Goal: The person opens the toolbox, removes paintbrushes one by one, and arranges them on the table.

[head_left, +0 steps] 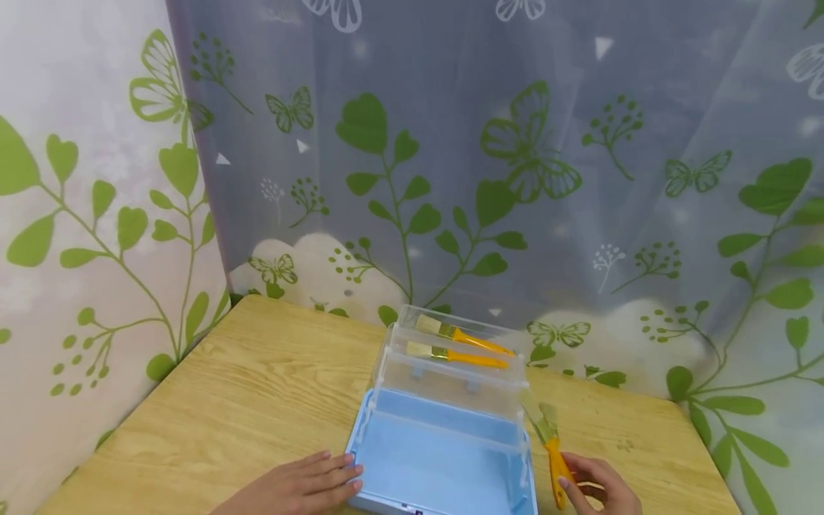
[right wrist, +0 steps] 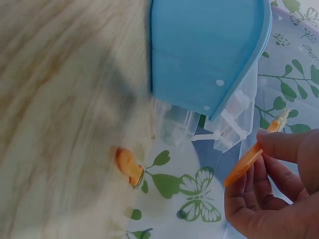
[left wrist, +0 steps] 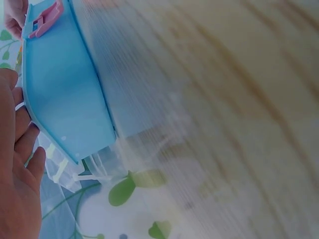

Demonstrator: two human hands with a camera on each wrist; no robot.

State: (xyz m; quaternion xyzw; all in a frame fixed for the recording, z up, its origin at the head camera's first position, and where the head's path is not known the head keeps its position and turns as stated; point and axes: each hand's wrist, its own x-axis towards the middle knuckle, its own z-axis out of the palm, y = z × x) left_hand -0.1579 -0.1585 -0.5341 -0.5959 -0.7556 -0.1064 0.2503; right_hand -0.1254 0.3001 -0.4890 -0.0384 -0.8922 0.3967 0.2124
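A light blue box (head_left: 444,458) stands open, its clear tiered trays (head_left: 431,383) raised at the back. Two orange-handled brushes (head_left: 478,360) lie in the upper trays, bristles to the left. My left hand (head_left: 296,486) rests its extended fingers on the box's left rim; in the left wrist view that hand (left wrist: 20,154) touches the box edge. Beyond the box's right side, my right hand (head_left: 601,486) pinches a brush by its orange handle (head_left: 558,472). The right wrist view shows this grip (right wrist: 274,184) and another orange handle (right wrist: 128,165) on the table.
The box stands on a wood-grain table (head_left: 257,386). Behind it hangs a grey-blue curtain (head_left: 438,64) with green leaves and butterflies, and a pale patterned one is at the left. A pink latch (left wrist: 47,20) shows on the box's front.
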